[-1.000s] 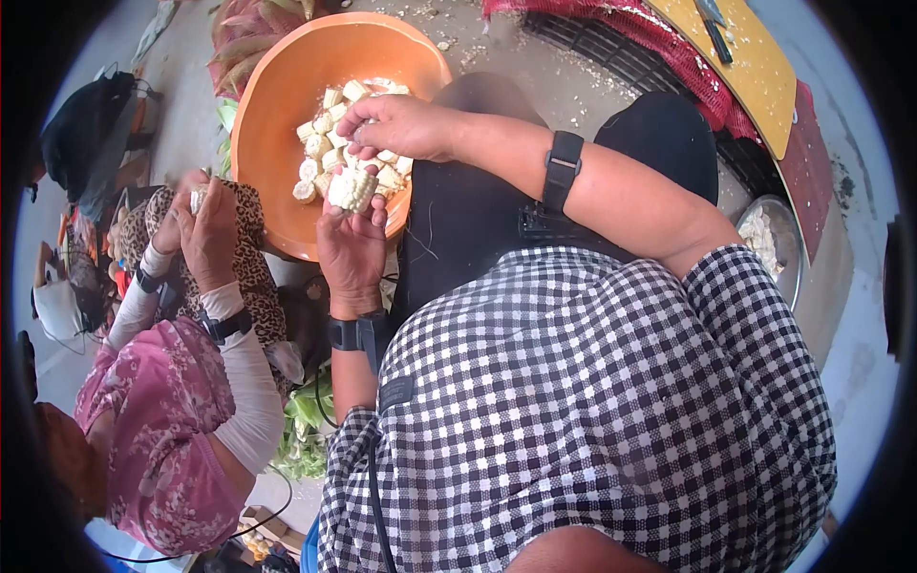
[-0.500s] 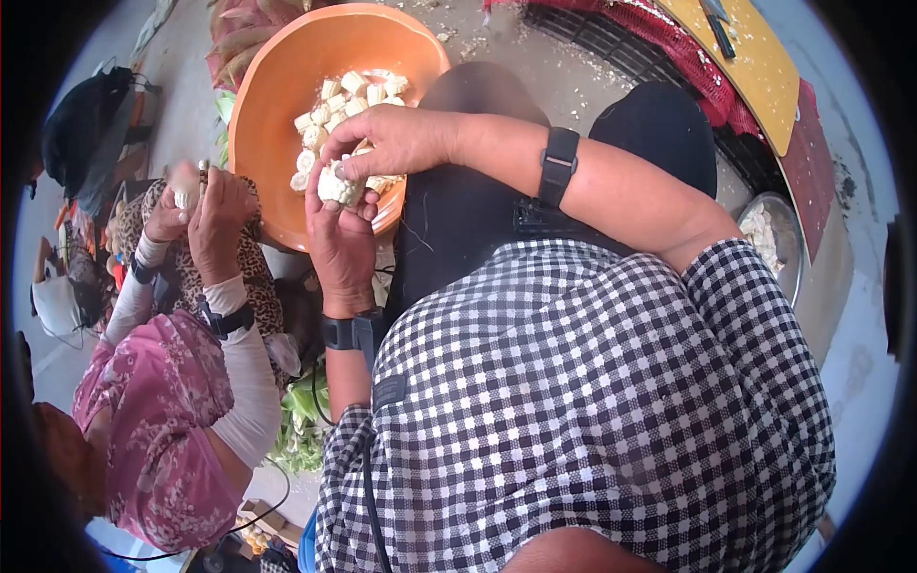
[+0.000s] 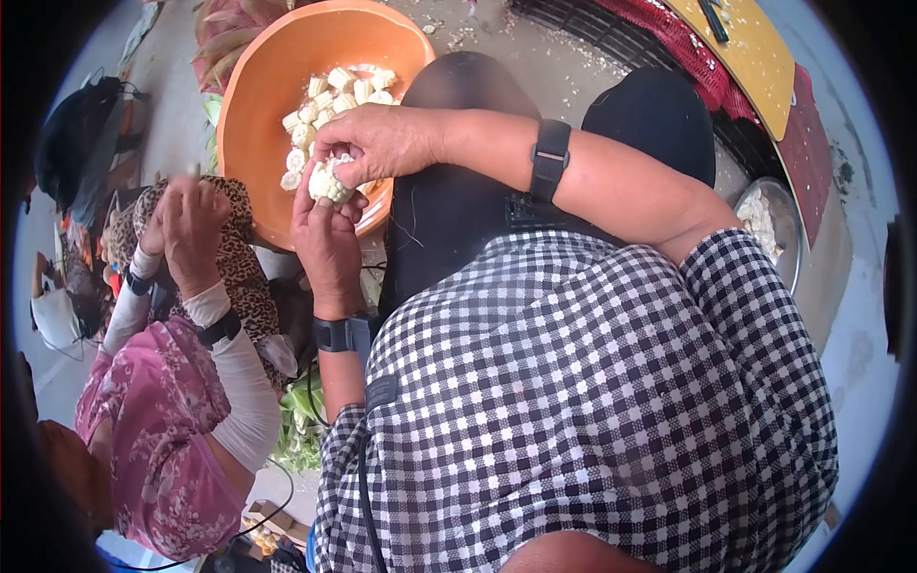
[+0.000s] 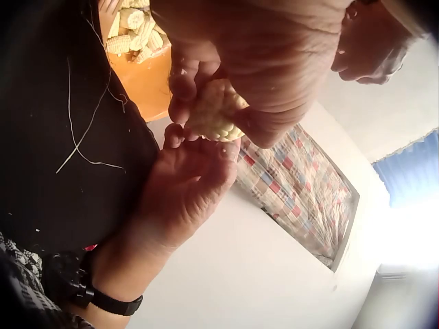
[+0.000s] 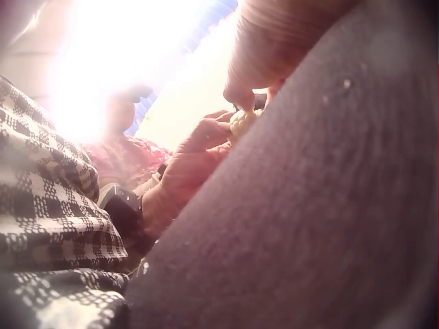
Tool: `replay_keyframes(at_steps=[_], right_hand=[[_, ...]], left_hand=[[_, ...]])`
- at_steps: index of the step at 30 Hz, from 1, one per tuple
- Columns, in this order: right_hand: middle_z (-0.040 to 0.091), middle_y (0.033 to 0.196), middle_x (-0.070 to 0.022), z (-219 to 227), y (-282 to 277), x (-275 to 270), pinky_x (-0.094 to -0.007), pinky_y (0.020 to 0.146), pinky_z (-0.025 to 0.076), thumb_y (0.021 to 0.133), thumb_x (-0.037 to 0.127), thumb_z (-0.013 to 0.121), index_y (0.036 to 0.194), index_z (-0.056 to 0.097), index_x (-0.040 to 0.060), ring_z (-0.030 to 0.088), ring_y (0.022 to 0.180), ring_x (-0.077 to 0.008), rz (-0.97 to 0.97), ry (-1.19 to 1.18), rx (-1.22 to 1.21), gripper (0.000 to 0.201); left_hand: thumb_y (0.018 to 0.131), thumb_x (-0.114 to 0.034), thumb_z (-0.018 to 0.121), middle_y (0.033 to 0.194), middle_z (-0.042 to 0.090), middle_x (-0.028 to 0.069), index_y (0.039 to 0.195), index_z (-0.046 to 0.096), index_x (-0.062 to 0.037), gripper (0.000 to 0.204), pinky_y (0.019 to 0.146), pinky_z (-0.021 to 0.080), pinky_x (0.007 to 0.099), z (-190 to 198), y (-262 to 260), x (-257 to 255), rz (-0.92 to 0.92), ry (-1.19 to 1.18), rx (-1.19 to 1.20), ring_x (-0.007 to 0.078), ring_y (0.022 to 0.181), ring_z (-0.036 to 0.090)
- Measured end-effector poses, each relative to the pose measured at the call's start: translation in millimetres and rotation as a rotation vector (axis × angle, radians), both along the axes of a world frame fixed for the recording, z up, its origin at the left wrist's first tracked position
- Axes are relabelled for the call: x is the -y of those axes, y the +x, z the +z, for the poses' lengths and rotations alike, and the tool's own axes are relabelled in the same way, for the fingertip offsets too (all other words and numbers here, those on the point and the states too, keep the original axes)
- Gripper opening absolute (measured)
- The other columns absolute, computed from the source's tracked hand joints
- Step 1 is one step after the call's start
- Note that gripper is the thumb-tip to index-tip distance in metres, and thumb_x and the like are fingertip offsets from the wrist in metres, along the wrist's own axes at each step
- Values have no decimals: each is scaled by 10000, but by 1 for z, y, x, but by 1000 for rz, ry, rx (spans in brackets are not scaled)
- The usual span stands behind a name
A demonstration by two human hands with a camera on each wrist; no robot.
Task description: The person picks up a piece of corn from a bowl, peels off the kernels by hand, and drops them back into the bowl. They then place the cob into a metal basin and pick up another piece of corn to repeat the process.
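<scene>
A short piece of pale corn cob [image 3: 328,183], kernels still on it, is held from below by my left hand [image 3: 330,250] near the rim of the orange basin [image 3: 256,105]. My right hand [image 3: 390,139] reaches over it from above, thumb pressed on the cob and fingers curled at its far side. The left wrist view shows the right thumb against the kernels of the corn piece [image 4: 216,113], with left fingertips under it. In the right wrist view my thigh hides part of the corn piece [image 5: 241,123]. Several cut corn pieces [image 3: 344,80] lie in the basin.
At the left, another person [image 3: 172,420] in a pink floral top works with both hands raised. A metal bowl [image 3: 789,239] with pale contents stands at the right. Beyond my knees are a yellow board [image 3: 755,57] and a black crate [image 3: 573,38] with red netting.
My right hand has come down from beside the corn piece onto it, and its thumb now presses on the kernels. Both hands have drifted slightly left in the view. The other person's hands have drawn together.
</scene>
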State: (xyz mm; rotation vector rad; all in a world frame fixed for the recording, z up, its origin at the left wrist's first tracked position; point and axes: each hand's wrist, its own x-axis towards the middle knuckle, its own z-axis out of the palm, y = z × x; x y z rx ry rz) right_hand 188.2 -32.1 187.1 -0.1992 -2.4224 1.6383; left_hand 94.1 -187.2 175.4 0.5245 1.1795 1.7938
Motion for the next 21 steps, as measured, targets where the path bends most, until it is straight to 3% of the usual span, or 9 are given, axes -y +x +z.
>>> replay_keyframes(at_steps=[10, 13, 21], right_hand=[[559, 962, -184, -12, -1, 1, -389, 806, 449, 748, 140, 540, 1032, 537, -30, 558, 903, -327, 5, 118, -26, 331], [562, 944, -182, -8, -2, 1, -388, 815, 447, 764, 112, 508, 1015, 546, -10, 564, 900, -318, 35, 150, 47, 282], [610, 928, -143, -17, -7, -7, -349, 848, 445, 798, 75, 455, 1037, 577, 31, 581, 924, -264, -34, -22, -60, 272]], left_hand=[[882, -67, 439, 1163, 557, 138, 1310, 405, 52, 445, 719, 502, 282, -1, 1, -4, -22, -98, -53, 186, 926, 594], [885, -95, 454, 1172, 554, 122, 1310, 410, 42, 448, 738, 495, 282, -4, -1, -3, -35, -120, -64, 180, 960, 583], [907, -183, 461, 1182, 543, 107, 1316, 399, 21, 462, 792, 478, 268, -3, -4, -4, -62, -38, 2, 169, 1028, 555]])
